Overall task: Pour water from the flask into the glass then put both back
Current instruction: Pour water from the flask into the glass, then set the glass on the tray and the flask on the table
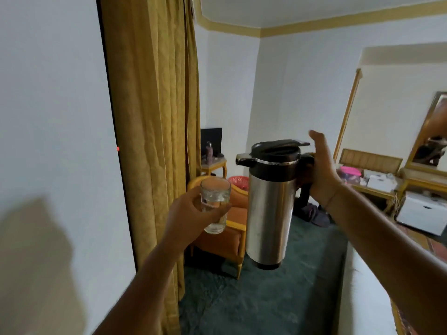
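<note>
A steel flask [268, 213] with a black lid, spout and handle hangs upright in the air at centre. My right hand [323, 175] grips its handle on the right, thumb raised above the lid. Its spout points left toward a clear glass [215, 201] holding some water. My left hand [193, 213] is wrapped around the glass's lower half and holds it upright, just left of the flask and below the spout. Flask and glass do not touch.
A gold curtain [154, 141] hangs at left beside a white wall. Behind the glass stands an orange armchair [225, 240] on green carpet [266, 298]. A side table [214, 164] with a bottle is further back. A cluttered dresser [377, 182] and mirror [433, 131] stand at right.
</note>
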A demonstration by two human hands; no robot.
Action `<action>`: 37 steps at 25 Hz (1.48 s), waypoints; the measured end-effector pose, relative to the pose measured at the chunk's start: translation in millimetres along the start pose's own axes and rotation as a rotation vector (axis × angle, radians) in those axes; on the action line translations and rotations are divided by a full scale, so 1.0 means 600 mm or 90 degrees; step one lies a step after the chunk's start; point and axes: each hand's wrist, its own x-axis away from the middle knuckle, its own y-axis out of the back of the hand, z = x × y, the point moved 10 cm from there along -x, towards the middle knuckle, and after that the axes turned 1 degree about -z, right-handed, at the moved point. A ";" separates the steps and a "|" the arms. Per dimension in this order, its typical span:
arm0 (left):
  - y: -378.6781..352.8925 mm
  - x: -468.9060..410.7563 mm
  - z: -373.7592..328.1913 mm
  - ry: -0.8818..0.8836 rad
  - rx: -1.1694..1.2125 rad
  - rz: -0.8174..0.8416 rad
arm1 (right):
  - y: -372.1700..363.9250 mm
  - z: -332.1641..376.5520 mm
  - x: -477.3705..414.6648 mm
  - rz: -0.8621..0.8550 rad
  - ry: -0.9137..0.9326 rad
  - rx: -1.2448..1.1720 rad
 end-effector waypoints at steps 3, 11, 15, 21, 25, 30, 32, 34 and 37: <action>-0.014 0.024 0.043 0.039 -0.031 0.014 | 0.040 -0.111 0.026 -0.071 -0.013 -0.129; -0.079 0.195 0.280 0.240 -0.062 0.116 | 0.123 -0.505 0.105 -0.247 -0.207 -0.079; -0.112 0.333 0.430 0.316 -0.105 0.148 | 0.166 -0.720 0.172 -0.336 -0.253 -0.072; -0.186 0.633 0.726 0.520 -0.175 0.224 | 0.198 -1.059 0.289 -0.384 -0.344 -0.042; -0.210 0.798 0.850 0.601 -0.197 0.238 | 0.209 -1.217 0.330 -0.397 -0.371 -0.047; -0.237 0.961 0.957 0.680 -0.232 0.245 | 0.218 -1.369 0.362 -0.373 -0.360 -0.057; -0.244 0.995 0.978 0.687 -0.238 0.246 | 0.216 -1.396 0.368 -0.362 -0.351 -0.068; -0.251 1.019 0.996 0.684 -0.255 0.252 | 0.216 -1.417 0.378 -0.354 -0.345 -0.067; -0.263 1.044 1.014 0.695 -0.267 0.263 | 0.218 -1.428 0.391 -0.348 -0.332 -0.080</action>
